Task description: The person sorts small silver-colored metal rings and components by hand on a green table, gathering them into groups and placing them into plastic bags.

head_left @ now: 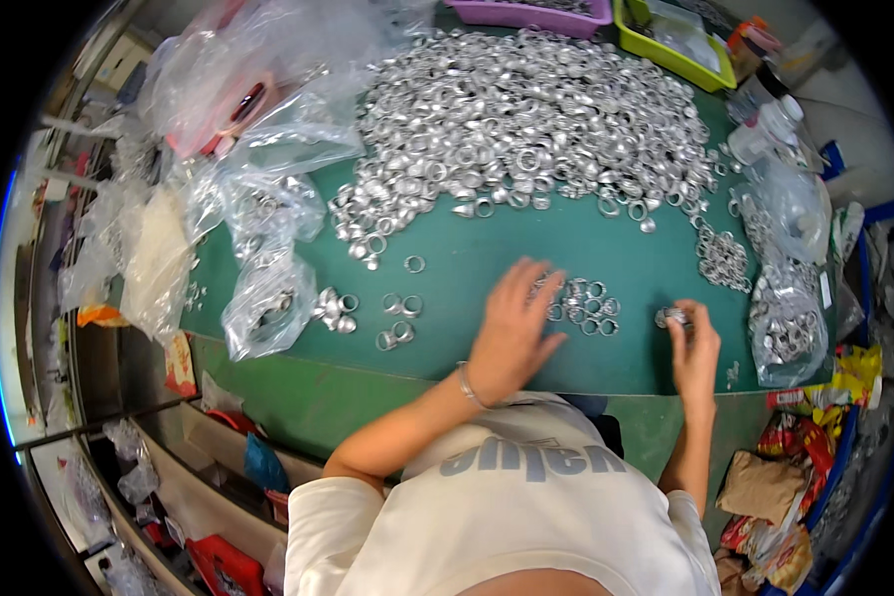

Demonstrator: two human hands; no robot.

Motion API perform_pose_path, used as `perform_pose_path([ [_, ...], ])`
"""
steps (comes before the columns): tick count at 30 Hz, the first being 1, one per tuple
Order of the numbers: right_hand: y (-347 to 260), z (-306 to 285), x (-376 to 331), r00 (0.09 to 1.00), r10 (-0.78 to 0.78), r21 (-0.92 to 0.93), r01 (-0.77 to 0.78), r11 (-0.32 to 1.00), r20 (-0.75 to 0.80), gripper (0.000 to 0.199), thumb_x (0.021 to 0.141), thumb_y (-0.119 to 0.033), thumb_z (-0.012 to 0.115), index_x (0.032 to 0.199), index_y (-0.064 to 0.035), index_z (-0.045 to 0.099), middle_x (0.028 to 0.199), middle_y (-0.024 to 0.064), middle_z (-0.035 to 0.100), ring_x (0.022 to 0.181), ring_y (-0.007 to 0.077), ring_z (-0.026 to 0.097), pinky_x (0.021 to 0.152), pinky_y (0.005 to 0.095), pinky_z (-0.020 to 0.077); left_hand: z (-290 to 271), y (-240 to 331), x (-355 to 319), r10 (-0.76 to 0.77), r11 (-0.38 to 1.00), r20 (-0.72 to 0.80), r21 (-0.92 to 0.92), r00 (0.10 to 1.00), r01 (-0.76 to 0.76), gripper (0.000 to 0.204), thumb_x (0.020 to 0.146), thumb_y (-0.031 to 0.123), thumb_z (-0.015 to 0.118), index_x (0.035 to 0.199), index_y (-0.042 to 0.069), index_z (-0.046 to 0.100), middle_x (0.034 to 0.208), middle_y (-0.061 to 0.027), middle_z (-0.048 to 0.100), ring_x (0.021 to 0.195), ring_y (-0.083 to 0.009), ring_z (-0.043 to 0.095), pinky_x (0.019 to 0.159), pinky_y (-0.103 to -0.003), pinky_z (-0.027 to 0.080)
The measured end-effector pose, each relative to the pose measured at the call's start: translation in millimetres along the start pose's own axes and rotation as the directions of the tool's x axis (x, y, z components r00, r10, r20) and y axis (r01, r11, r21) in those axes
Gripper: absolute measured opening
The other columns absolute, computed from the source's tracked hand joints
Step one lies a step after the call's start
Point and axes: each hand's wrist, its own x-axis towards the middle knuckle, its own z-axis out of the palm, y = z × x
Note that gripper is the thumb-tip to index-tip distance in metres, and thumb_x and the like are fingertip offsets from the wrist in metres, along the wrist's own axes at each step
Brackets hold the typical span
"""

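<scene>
My left hand [515,323] lies palm down on the green table [447,258], its fingers stretched out and the thumb apart. Its fingertips reach the edge of a small cluster of silver metal rings [588,306]; the rings under the fingers are partly hidden. Farther right, my right hand [698,348] is closed, with a few metal rings [670,317] pinched between thumb and fingers. How many it holds I cannot tell. Beyond both hands spreads a big heap of silver rings [526,119].
Clear plastic bags [268,298] of rings line the left side, and another bag [790,328] lies at the right edge. Small ring groups [399,318] sit left of centre. A purple basket [536,15], a yellow-green basket [675,45] and a white bottle [765,129] stand at the back.
</scene>
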Motion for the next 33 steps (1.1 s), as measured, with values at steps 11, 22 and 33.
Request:
perform_pose_path([
  [11,36.0,-26.8,2.5,0.978,-0.211,-0.195,0.204,0.959,-0.011,0.037,0.076,-0.002,0.065,0.112,-0.0032,0.058,0.115,0.0145,0.056,0.107,0.0340,0.051,0.095,0.0408,0.0388,27.2,-34.0,11.5,0.086,0.987,0.173,0.120,0.981,-0.108,0.090,0.061,0.027,0.082,0.138,0.009,0.038,0.142,-0.0113,0.035,0.131,-0.0374,0.031,0.108,-0.055,0.025],
  [22,-7.8,81.5,9.5,0.867,-0.444,0.079,0.438,0.895,0.228,0.072,0.065,-0.016,0.079,0.128,-0.0017,0.047,0.128,0.0143,0.048,0.114,0.0347,0.046,0.094,0.0433,0.0394,33.3,-52.9,33.7,0.303,0.906,0.289,0.210,0.908,-0.369,0.058,0.075,0.033,0.071,0.123,0.009,0.049,0.125,-0.0073,0.047,0.113,-0.0295,0.044,0.090,-0.044,0.034],
  [33,-18.3,74.7,16.9,0.841,-0.501,0.048,0.503,0.863,0.204,0.056,0.068,-0.014,0.077,0.118,-0.0021,0.053,0.116,0.0118,0.051,0.106,0.0326,0.048,0.085,0.0407,0.0419,32.8,-56.7,32.1,0.352,0.904,0.250,0.158,0.902,-0.397,0.038,0.074,0.021,0.073,0.106,0.009,0.055,0.110,-0.0078,0.054,0.103,-0.0288,0.049,0.085,-0.041,0.039],
])
